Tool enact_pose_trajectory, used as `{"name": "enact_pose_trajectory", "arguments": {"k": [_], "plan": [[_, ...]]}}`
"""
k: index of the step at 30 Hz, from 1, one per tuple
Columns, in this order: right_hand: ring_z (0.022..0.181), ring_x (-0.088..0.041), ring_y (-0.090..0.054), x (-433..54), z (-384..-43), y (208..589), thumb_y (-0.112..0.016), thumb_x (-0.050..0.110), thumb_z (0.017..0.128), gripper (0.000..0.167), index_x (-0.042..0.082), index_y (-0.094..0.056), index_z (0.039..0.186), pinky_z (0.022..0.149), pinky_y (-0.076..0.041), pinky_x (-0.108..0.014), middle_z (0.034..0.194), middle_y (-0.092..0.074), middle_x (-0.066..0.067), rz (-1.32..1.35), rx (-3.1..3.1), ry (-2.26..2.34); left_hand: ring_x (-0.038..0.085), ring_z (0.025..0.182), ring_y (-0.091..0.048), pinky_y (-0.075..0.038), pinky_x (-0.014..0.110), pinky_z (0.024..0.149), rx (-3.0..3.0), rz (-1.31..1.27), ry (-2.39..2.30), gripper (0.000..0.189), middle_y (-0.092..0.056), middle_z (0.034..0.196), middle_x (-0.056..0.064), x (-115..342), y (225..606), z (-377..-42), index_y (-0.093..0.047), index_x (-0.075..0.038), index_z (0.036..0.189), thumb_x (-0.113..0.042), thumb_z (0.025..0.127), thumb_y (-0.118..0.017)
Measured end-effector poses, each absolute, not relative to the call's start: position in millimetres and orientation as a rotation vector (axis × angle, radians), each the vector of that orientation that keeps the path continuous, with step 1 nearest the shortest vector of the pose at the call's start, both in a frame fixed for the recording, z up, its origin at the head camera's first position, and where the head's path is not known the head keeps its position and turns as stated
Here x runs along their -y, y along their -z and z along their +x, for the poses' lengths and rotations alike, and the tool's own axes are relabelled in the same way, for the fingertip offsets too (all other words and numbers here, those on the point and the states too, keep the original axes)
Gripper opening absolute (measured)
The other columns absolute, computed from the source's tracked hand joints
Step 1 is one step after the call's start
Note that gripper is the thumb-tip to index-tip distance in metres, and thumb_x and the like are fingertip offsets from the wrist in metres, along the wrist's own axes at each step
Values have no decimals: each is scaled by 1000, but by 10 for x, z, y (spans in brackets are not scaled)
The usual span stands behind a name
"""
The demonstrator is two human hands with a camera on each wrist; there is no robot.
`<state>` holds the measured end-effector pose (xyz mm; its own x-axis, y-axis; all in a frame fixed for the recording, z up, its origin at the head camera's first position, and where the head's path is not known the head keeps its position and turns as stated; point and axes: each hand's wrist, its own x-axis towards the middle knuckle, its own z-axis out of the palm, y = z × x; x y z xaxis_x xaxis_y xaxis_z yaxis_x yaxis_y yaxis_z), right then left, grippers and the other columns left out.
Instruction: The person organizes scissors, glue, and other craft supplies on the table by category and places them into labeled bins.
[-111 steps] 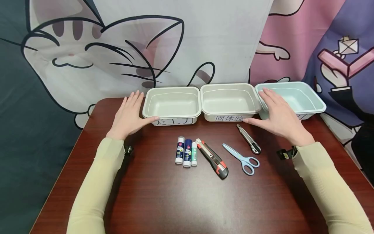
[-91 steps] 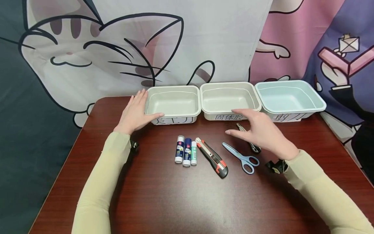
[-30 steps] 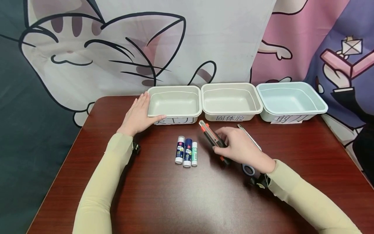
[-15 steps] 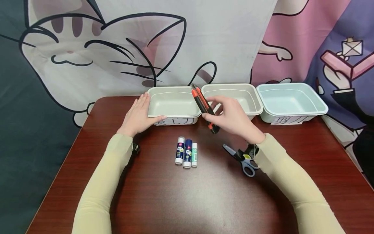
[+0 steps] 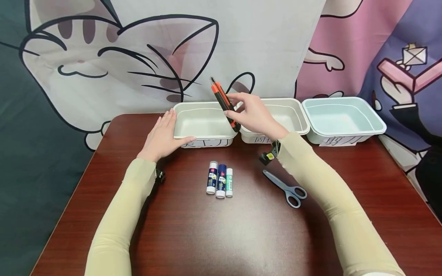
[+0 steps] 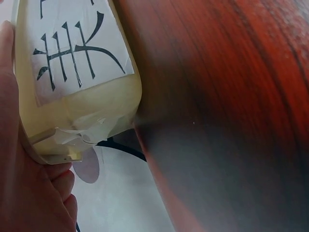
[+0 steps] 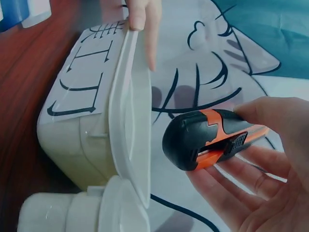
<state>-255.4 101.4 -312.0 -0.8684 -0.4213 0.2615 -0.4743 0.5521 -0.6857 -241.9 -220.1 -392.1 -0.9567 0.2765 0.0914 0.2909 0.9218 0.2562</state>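
Note:
In the head view my right hand point(image 5: 253, 115) pinches a black and orange utility knife point(image 5: 226, 105) above the right end of the left box point(image 5: 207, 137). The right wrist view shows the utility knife point(image 7: 212, 137) between thumb and fingers, its thick end toward the box. My left hand point(image 5: 160, 136) rests against that box's left end, fingers straight, thumb along the front rim. A white label with black characters marks the box front point(image 6: 82, 48).
A second pale box point(image 5: 286, 115) and a light blue box point(image 5: 345, 115) continue the row. Three glue sticks point(image 5: 221, 181) lie on the table point(image 5: 214, 237), with blue scissors point(image 5: 286, 188) to their right. The right sleeve point(image 5: 321, 184) covers where a smaller cutter lay.
My right hand left the light blue box, took the utility knife from the table and lifted it up and left to the left box. My left hand shifted slightly right along its box.

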Motion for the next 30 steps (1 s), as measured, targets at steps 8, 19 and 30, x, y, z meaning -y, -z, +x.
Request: {"name": "enact_pose_trajectory", "arguments": {"k": [8,19,30], "plan": [[77,-14,-68,-697,-2830,3262,-73,22,96,49,12,-61,142,62,-54,-31,107,-65,-4,879,2768,-1212,29,155,-6,-4,42,125,3030,-435,440,125,-6,168,15,2207,3936,-2430,-9,2,161,-86,83,-50],[87,-21,-59,-354,-3165,3494,-77,20,93,42,10,-69,132,78,-48,-35,104,-70,-5,920,2959,-791,29,155,-6,-3,41,125,3011,-457,458,125,-7,168,16,2186,3934,-2423,-10,3,161,-85,83,-51],[108,-26,-63,-170,-3218,3724,-77,14,89,35,9,-74,123,96,-50,-39,116,-72,-8,831,3069,-409,28,155,-6,-1,38,124,3012,-445,460,125,-7,168,17,2212,3937,-2413,-10,4,161,-85,83,-53]]}}
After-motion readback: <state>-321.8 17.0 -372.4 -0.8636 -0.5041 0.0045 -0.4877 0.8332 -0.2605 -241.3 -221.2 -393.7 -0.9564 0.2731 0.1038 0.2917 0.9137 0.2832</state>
